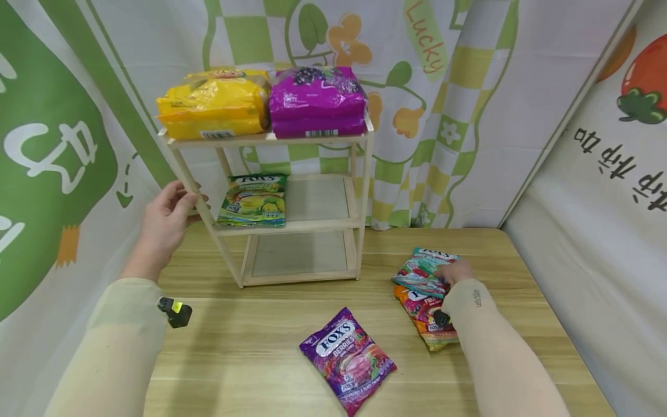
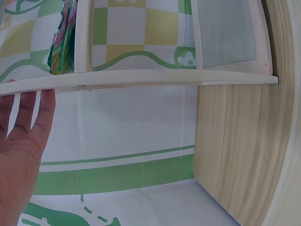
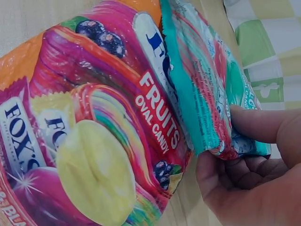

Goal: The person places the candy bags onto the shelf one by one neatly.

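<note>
Printed curtain [image 1: 250, 40] behind, "Lucky" on it; side panels cut off by the frame. Wood-grain table [image 1: 234, 353], near edge out of frame. Three-tier wooden rack [image 1: 323, 200] stands on it, back posts partly hidden. Top tier: yellow bag [image 1: 213, 107] left, purple bag [image 1: 318, 110] right, side by side, labels foreshortened. FOX'S Berries bag [image 1: 350, 362] flat on the table, front centre. FOX'S Fruits bag [image 1: 424, 318] to its right, partly covered by forearm and teal bag. Green FOX'S bag [image 1: 255, 200] on the middle tier, left side; flavour line hard to read. Teal FOX'S bag [image 1: 418, 269] overlaps the Fruits bag's far end. Right hand [image 1: 457, 271] pinches its right end, thumb on top; some fingers hidden. Left hand [image 1: 168, 217] grips the rack's left front post, fingertips hidden behind it in the left wrist view.
</note>
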{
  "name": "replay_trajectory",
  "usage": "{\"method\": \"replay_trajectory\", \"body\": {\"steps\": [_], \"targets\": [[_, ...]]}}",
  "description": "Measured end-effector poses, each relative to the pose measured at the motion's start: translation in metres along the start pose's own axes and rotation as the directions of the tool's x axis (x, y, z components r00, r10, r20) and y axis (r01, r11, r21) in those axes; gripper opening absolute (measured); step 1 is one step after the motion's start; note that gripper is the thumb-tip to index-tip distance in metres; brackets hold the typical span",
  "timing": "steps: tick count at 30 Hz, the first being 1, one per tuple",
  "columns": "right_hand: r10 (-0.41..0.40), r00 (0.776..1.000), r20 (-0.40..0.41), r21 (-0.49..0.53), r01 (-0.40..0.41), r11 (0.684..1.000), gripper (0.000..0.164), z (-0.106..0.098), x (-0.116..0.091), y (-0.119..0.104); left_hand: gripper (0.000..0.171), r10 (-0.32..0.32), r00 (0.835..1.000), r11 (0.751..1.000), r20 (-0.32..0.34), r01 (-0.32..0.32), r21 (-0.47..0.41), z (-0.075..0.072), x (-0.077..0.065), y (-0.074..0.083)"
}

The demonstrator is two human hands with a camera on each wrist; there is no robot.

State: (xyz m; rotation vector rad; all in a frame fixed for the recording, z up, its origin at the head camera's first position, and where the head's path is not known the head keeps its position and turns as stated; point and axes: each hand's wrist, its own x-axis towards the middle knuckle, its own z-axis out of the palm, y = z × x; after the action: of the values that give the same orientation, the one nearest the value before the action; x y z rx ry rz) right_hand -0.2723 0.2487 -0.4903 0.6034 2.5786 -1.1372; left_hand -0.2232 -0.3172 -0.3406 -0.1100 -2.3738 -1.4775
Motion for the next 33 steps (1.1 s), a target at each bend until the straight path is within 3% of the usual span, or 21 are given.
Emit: {"method": "replay_trajectory", "body": {"steps": [9, 14, 18, 25, 33], "targets": [[0.020, 0.999, 0.049, 0.040, -0.022, 0.999, 0.063, -0.004, 0.001, -0.005, 0.035, -0.004, 1.000, 1.000, 0.002, 0.004, 0.002, 0.000, 0.000, 0.000], [0.009, 0.996, 0.093, 0.162, -0.024, 0.986, 0.057, -0.006, 0.002, -0.005, 0.036, 0.001, 1.000, 1.000, 0.004, -0.001, -0.006, -0.001, 0.001, 0.000], [-0.020, 0.992, 0.122, 0.269, -0.014, 0.963, 0.056, -0.007, 0.003, -0.005, 0.038, -0.001, 1.000, 1.000, 0.002, 0.001, 0.002, 0.000, 0.000, 0.001], [-0.071, 0.978, 0.197, 0.446, -0.025, 0.895, 0.063, -0.013, -0.003, -0.011, 0.039, -0.008, 1.000, 1.000, -0.005, 0.008, -0.014, 0.001, -0.001, 0.002], [-0.121, 0.969, 0.214, 0.420, 0.021, 0.907, 0.046, -0.021, -0.006, -0.017, 0.041, 0.001, 1.000, 1.000, -0.007, -0.001, -0.005, 0.002, -0.001, 0.003]]}}
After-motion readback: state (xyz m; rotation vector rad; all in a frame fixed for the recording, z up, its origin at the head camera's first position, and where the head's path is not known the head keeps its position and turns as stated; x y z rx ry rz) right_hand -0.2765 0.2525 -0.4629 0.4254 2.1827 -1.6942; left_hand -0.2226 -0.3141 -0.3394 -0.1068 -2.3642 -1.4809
